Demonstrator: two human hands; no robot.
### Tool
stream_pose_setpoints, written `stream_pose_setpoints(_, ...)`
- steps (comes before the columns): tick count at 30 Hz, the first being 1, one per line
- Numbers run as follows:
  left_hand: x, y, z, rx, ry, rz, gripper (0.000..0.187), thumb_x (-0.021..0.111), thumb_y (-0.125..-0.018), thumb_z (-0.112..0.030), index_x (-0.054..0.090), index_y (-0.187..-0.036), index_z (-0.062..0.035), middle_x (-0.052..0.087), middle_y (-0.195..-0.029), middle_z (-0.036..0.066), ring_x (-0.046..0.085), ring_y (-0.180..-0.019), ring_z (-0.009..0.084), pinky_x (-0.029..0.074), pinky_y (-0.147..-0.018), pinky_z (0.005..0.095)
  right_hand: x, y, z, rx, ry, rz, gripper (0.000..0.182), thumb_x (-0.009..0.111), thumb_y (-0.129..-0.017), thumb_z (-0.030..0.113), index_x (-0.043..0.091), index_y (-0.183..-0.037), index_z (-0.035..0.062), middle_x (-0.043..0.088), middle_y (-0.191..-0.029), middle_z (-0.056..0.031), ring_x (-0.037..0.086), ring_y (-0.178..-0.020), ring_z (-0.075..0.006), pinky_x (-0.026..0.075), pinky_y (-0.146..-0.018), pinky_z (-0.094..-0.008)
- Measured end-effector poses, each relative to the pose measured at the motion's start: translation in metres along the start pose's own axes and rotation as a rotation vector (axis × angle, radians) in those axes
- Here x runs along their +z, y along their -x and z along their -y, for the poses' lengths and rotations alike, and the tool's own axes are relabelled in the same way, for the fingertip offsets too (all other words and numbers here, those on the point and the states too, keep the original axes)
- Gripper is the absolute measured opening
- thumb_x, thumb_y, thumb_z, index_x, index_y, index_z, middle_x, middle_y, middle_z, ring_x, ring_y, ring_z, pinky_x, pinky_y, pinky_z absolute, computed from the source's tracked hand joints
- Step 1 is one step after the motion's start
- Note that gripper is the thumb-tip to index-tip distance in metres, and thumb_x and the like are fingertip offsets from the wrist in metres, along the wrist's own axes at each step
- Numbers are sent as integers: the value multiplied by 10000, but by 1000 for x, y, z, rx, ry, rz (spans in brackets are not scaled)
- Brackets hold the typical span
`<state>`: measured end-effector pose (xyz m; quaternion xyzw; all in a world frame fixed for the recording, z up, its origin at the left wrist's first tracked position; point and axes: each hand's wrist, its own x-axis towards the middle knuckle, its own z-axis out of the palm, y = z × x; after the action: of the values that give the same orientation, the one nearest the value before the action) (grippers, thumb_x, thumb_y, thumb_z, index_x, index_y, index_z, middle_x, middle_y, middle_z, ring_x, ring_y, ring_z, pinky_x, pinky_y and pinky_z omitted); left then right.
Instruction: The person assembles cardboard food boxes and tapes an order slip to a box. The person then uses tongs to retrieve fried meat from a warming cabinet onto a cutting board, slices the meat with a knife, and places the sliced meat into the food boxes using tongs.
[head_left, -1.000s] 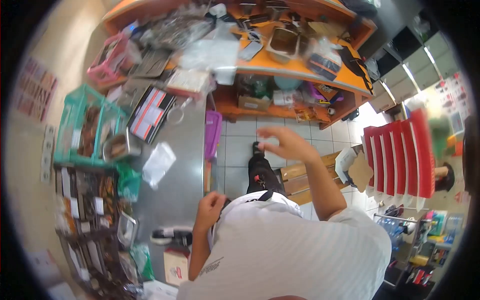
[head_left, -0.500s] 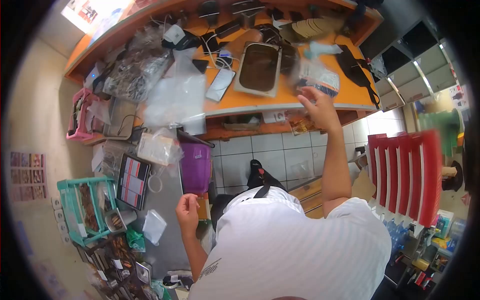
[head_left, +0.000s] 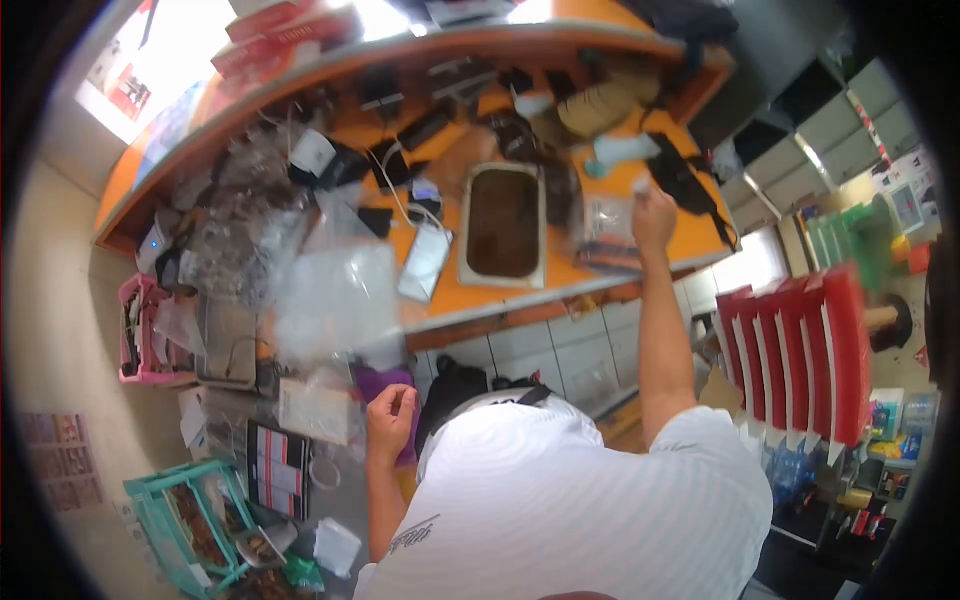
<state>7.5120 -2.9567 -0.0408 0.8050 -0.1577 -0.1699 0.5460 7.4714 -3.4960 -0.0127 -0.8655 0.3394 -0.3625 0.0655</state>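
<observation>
Pinching bag (head_left: 608, 222), R hand (head_left: 654, 217), L hand (head_left: 391, 416) curled

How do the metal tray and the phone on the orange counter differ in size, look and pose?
The metal tray is clearly larger than the phone. The tray has a raised rim around a dark brown inside, while the phone is flat and pale. The tray stands nearly straight, but the phone is slanted. Both are longer than wide.
</observation>
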Motion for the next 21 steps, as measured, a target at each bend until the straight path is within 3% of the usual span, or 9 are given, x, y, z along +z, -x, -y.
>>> stream_pose_setpoints(4, -30, -52, -2, 48, 65, -36, 190, 596, -925, -167, 626, -877, 15, 596, -690, 6, 534, -638, 64, 442, -592, 233, -40, -43, 1, -201, 113, -148, 165, 562, -848, 180, 667, -840, 53, 648, -806, -168, 603, -754, -398, 475, -683, -472)
stream_pose_setpoints(6, -44, -73, 1, 64, 54, -37, 193, 591, -927, -169, 623, -872, 13, 592, -676, 9, 531, -632, 66, 439, -587, 237, -71, -66, 27, -32, 56, -74, 160, 566, -844, 176, 670, -857, 56, 654, -812, -176, 624, -753, -387, 477, -667, -467)
stream_pose_setpoints(10, -59, -101, -8, 91, 29, -24, 198, 590, -924, -172, 616, -870, 17, 581, -653, 33, 532, -618, 82, 437, -584, 253, -116, -133, 55, -113, 1, -133, 155, 592, -830, 172, 661, -861, 36, 646, -797, -198, 632, -751, -378, 469, -650, -449)
stream_pose_setpoints(12, -62, -109, -7, 121, 0, -41, 200, 591, -921, -172, 613, -871, 21, 577, -650, 47, 533, -611, 92, 437, -586, 261, -127, -184, 51, -237, 190, -197, 196, 592, -836, 200, 644, -829, 10, 630, -758, -206, 617, -713, -386, 457, -646, -461)
stream_pose_setpoints(14, -61, -111, -13, 99, 31, -47, 200, 591, -918, -171, 614, -882, 25, 600, -680, 66, 564, -639, 105, 455, -615, 265, -143, -225, 82, -283, 183, -306, 297, 587, -855, 282, 624, -794, -6, 619, -751, -219, 602, -709, -386, 445, -664, -475)
stream_pose_setpoints(16, -58, -108, -14, 83, 56, -85, 201, 588, -919, -173, 618, -889, 24, 617, -703, 74, 583, -661, 109, 466, -630, 267, -151, -272, 106, -240, 197, -310, 408, 556, -884, 386, 621, -785, -4, 622, -770, -222, 595, -726, -374, 435, -685, -484)
stream_pose_setpoints(18, -53, -101, -10, 41, 60, -129, 203, 587, -919, -174, 621, -906, 26, 638, -734, 80, 603, -687, 119, 481, -650, 275, -154, -319, 123, -193, 315, -300, 459, 521, -895, 472, 683, -888, 42, 662, -872, -198, 628, -812, -356, 461, -733, -466)
stream_pose_setpoints(20, -44, -91, -9, 29, 99, -192, 206, 586, -919, -174, 624, -912, 28, 644, -741, 81, 607, -691, 124, 483, -648, 279, -146, -367, 127, -402, 200, -356, 448, 505, -890, 514, 713, -1018, 138, 688, -978, -138, 647, -899, -344, 491, -787, -437)
stream_pose_setpoints(21, -39, -84, -13, -7, 100, -226, 217, 593, -919, -183, 626, -924, 32, 647, -741, 97, 614, -690, 130, 484, -639, 283, -143, -397, 128, -408, 217, -305, 434, 502, -884, 522, 707, -1054, 180, 688, -1016, -113, 643, -942, -336, 495, -817, -422)
